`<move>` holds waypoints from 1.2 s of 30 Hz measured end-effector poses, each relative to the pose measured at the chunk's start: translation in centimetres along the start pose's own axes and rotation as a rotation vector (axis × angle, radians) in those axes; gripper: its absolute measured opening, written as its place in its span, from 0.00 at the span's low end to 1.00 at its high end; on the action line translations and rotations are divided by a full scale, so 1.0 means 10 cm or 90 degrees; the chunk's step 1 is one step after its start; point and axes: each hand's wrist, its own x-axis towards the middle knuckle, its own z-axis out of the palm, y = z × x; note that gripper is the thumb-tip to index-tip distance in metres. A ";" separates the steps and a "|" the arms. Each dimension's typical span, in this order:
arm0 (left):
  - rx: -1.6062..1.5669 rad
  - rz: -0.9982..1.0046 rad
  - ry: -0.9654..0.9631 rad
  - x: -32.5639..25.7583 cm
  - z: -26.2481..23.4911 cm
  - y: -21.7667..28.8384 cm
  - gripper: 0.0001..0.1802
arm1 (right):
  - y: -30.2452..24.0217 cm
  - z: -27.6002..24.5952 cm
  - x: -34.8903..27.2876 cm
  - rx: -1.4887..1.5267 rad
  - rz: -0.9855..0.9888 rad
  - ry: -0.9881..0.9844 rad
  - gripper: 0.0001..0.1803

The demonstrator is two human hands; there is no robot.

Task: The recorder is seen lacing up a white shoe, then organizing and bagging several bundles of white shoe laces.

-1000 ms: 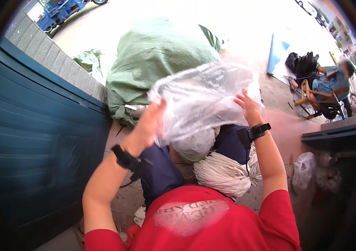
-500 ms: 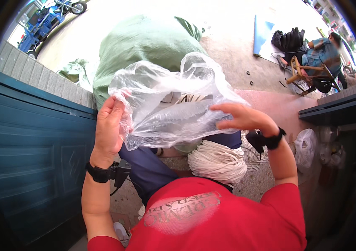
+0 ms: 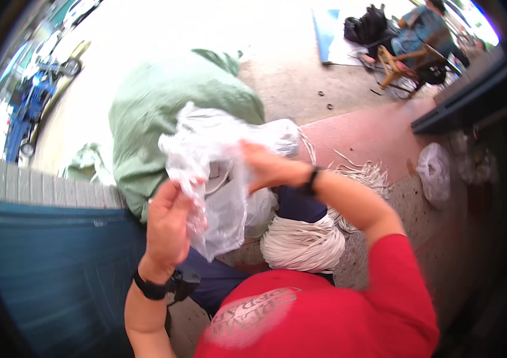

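A clear, thin plastic bag (image 3: 226,218) hangs crumpled in front of me. My left hand (image 3: 169,227) is closed on its left edge, thumb and fingers pinching the film. At the bag's right side is my right hand (image 3: 271,168); its fingers are blurred and partly behind the film, so their grip does not show. Below the right forearm, a thick bundle of whitish cord (image 3: 304,246) lies by my leg. More loose whitish strands (image 3: 363,178) spread on the ground to its right. What lies behind the bag is mostly hidden.
A large stuffed green sack (image 3: 176,95) stands just beyond the bag. To the left runs a blue panelled door (image 3: 56,268). A tied white plastic bag (image 3: 434,173) sits at the right. Farther off, a person (image 3: 423,30) sits by a wooden chair (image 3: 405,62).
The plastic bag, spread wide before, is now bunched narrower and hangs lower. My right hand has moved left onto its side. The whole view has swung, shifting the surroundings.
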 end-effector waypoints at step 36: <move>0.277 0.116 0.078 0.10 -0.91 0.14 0.10 | -0.21 -2.17 -3.93 0.509 0.223 1.026 0.19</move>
